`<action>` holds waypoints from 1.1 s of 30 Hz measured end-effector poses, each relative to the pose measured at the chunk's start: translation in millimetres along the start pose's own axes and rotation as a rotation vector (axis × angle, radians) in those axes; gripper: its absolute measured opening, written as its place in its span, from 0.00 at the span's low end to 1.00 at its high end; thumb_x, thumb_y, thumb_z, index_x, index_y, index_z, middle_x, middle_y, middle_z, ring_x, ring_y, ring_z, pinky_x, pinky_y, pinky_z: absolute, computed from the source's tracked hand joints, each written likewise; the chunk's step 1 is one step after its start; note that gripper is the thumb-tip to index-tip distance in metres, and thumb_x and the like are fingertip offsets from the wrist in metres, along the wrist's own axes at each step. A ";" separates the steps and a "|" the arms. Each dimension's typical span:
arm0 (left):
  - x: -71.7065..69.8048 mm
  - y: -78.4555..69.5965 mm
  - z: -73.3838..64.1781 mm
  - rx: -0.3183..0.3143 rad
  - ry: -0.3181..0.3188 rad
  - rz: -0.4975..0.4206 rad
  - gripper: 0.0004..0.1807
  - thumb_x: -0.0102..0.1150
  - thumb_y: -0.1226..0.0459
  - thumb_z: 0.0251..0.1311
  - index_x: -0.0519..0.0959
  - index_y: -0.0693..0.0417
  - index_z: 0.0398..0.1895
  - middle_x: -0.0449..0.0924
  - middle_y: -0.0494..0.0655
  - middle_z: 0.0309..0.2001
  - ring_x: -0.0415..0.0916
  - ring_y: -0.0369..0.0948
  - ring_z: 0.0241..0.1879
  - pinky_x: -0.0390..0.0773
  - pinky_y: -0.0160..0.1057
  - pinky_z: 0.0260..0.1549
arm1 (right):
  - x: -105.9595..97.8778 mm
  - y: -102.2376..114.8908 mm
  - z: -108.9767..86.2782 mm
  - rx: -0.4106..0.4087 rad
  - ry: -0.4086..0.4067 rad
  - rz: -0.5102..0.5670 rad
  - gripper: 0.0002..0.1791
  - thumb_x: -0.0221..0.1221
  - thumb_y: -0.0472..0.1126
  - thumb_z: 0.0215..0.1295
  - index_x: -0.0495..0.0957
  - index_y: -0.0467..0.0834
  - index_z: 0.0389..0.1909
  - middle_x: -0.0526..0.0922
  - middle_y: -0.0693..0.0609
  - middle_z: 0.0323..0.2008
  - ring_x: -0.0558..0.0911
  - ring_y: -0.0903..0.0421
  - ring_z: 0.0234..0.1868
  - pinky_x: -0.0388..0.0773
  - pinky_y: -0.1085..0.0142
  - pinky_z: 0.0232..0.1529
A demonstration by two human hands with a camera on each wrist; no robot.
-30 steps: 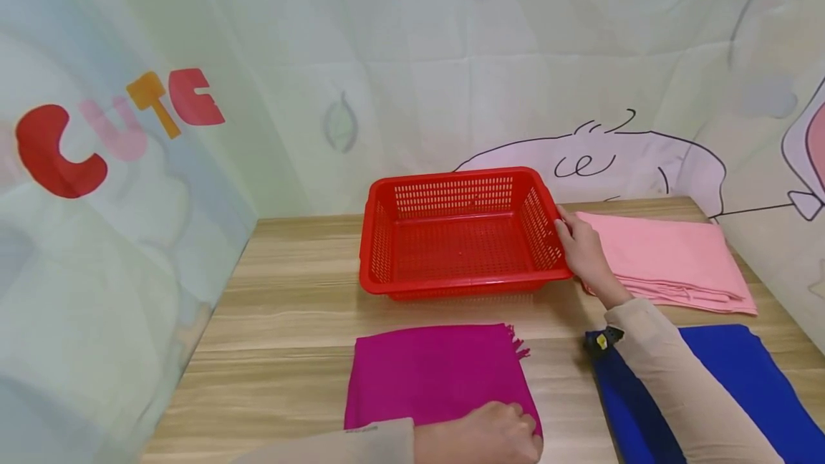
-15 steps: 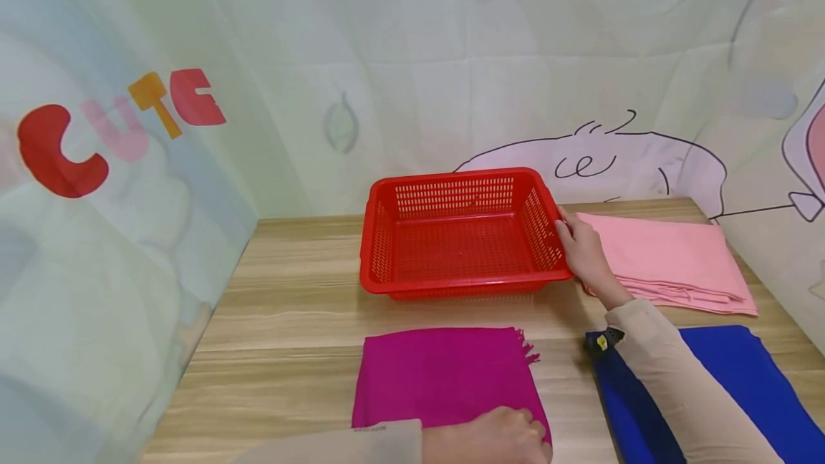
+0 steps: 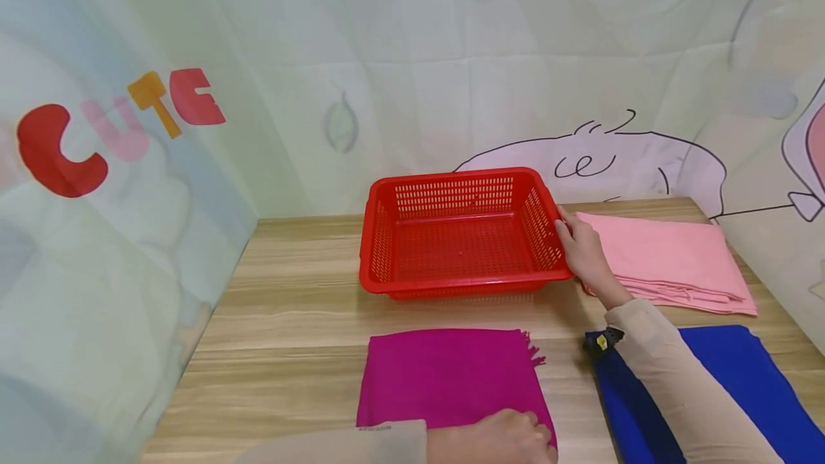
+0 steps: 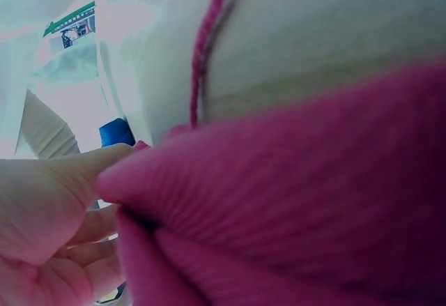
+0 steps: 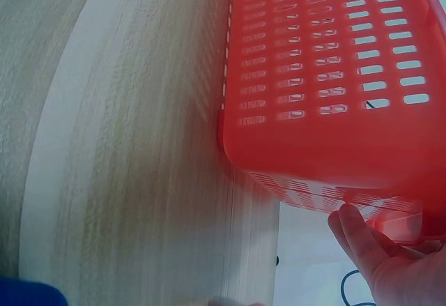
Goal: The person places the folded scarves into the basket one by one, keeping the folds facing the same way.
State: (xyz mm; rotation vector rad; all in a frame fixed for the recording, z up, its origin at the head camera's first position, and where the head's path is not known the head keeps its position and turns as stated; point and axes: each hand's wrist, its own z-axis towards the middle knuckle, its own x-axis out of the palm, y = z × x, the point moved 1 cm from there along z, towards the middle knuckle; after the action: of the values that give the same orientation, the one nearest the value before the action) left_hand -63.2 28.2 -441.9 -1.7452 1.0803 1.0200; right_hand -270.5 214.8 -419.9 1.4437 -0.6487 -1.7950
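Folded magenta fringed cloth [image 3: 451, 378]: on the pale wood-grain surface [image 3: 290, 292].
Rectangular red perforated plastic basket [image 3: 460, 249]: at 12 o'clock from the cloth, long axis 9-to-3.
Left hand [image 3: 496, 438]: nearer the cloth, pinching its edge towards 5 o'clock.
Right hand [image 3: 585, 255]: gripping the basket's 3 o'clock rim.

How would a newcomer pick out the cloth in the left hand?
On the wooden table, find the red basket. On its near side lies the magenta cloth, held by the left hand. Its fringed far right corner and colour set it apart from the pink cloth and blue cloth.
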 end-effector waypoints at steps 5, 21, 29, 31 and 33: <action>0.4 -0.1 1.7 0.009 -0.016 -0.008 0.14 0.58 0.44 0.65 0.83 0.35 0.48 0.79 0.27 0.34 0.68 0.21 0.31 0.68 0.16 0.36 | 0.2 0.5 0.0 0.013 0.008 0.003 0.26 0.44 0.40 0.81 0.58 0.32 0.73 0.76 0.34 0.35 0.75 0.49 0.23 0.73 0.71 0.21; 0.7 -3.5 5.7 0.008 -0.032 0.042 0.12 0.57 0.45 0.67 0.83 0.34 0.46 0.79 0.28 0.34 0.67 0.23 0.29 0.68 0.17 0.33 | 1.8 2.3 0.5 0.015 0.010 0.019 0.26 0.43 0.40 0.81 0.58 0.32 0.73 0.76 0.33 0.36 0.76 0.49 0.24 0.74 0.71 0.22; 2.9 -4.2 10.4 0.009 -0.023 0.068 0.12 0.57 0.46 0.67 0.83 0.36 0.47 0.79 0.30 0.35 0.68 0.23 0.30 0.68 0.16 0.31 | 2.1 3.6 0.7 0.016 0.009 0.025 0.26 0.44 0.39 0.81 0.58 0.32 0.73 0.77 0.33 0.37 0.77 0.47 0.25 0.74 0.72 0.22; 3.0 -4.6 11.2 0.006 -0.027 0.087 0.12 0.57 0.47 0.68 0.83 0.36 0.46 0.79 0.30 0.35 0.68 0.23 0.29 0.68 0.16 0.31 | 2.4 4.2 0.7 0.014 0.010 0.022 0.26 0.44 0.39 0.80 0.58 0.32 0.73 0.77 0.33 0.37 0.77 0.47 0.25 0.73 0.72 0.23; 3.4 -5.4 11.6 0.001 -0.043 0.112 0.10 0.57 0.48 0.68 0.83 0.36 0.44 0.79 0.31 0.34 0.68 0.24 0.29 0.67 0.17 0.29 | 2.1 4.8 0.4 0.012 0.009 0.022 0.26 0.44 0.39 0.80 0.59 0.31 0.73 0.77 0.32 0.37 0.76 0.47 0.25 0.73 0.72 0.23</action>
State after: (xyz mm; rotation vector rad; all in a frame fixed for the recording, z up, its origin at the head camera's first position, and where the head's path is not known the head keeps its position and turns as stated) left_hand -59.6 39.5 -447.6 -1.6698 1.1617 1.1200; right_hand -270.0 210.1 -417.4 1.4463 -0.6696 -1.7700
